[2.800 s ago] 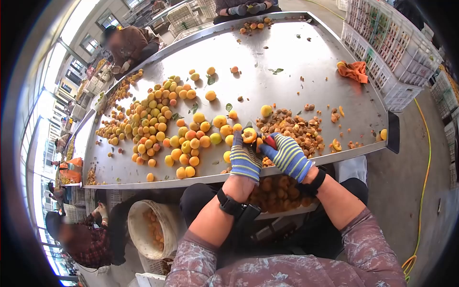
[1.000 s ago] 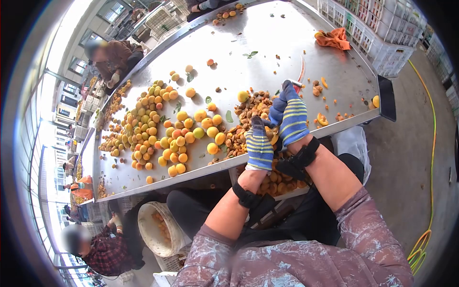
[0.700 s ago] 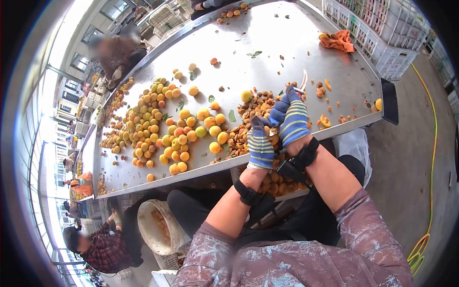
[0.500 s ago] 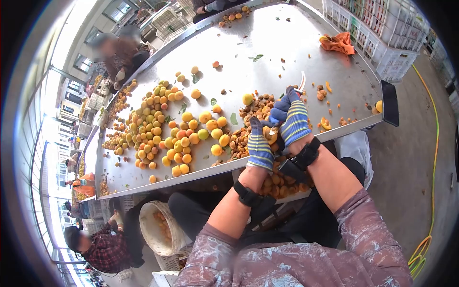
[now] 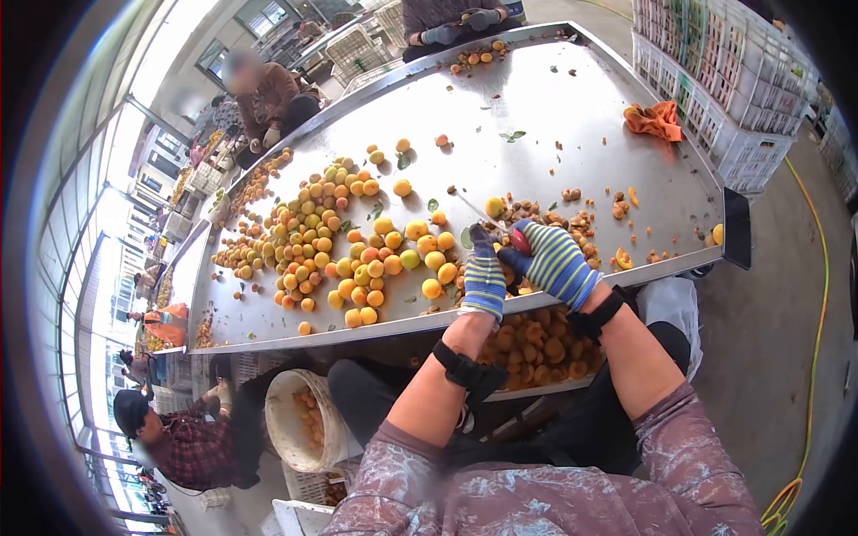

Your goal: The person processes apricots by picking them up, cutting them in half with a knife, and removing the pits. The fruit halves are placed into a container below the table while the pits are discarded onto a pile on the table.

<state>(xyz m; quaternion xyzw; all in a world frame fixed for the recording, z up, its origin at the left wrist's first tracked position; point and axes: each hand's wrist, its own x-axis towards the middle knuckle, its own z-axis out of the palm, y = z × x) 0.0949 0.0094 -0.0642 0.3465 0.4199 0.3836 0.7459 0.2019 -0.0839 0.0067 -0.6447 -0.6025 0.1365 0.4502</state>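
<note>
My left hand (image 5: 483, 275), in a blue-and-yellow striped glove with dark fingers, is closed near the metal table's front edge. What it holds is hidden. Beside it, my right hand (image 5: 552, 261) wears a matching glove and grips a knife (image 5: 518, 239) by its red handle, the thin blade pointing up and left. Both hands meet above a heap of pits and scraps (image 5: 572, 223). Left of them lie many yellow-orange apricots (image 5: 366, 259) on the table (image 5: 429, 107). Below the table edge, a tray of halved apricots (image 5: 536, 353) sits in front of my lap.
An orange cloth (image 5: 654, 121) and a dark flat object (image 5: 737, 228) lie at the table's right. White crates (image 5: 733, 134) are stacked behind. A white bucket (image 5: 299, 447) stands lower left. Several people sit around the table, one in a plaid shirt (image 5: 197, 451).
The view has shifted, showing more of the far worker. My right hand has turned, and the knife blade now points up-left instead of up-right. More of the tray of halves shows.
</note>
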